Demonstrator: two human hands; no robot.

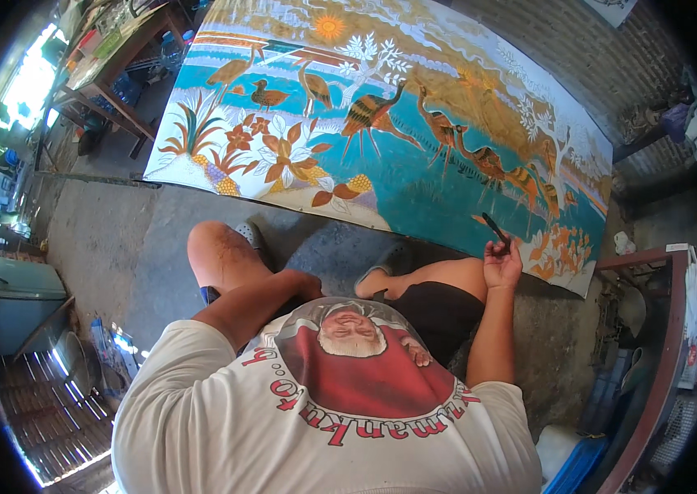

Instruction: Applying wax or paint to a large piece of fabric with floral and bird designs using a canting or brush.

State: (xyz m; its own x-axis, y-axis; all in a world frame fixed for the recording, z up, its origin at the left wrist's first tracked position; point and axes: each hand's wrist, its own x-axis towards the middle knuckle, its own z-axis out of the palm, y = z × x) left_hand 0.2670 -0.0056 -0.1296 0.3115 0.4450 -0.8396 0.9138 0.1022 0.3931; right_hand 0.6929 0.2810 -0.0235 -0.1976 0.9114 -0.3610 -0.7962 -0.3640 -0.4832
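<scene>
A large painted canvas (pixel 439 210) fills the far side in front of my knees. It bears long-legged birds, a duck, leaves, white trees and an orange sun over teal water. My right hand (pixel 503 265) is raised by the canvas's near right edge. Its fingers are closed round a dark, slim tool (pixel 494 230) that looks like a brush and points up and left; whether its tip touches the canvas I cannot tell. Across my lap lies my left arm, with my left hand (pixel 307 284) near my right thigh. The fingers of that hand are mostly hidden in shadow.
A wooden table (pixel 114 62) with bottles around it stands at the far left. Lower left is a pale green cabinet (pixel 15 284) near a slatted panel (pixel 56 412). On the right, a brown wooden frame (pixel 669 329) stands close to my right arm, with a blue object (pixel 575 469) below.
</scene>
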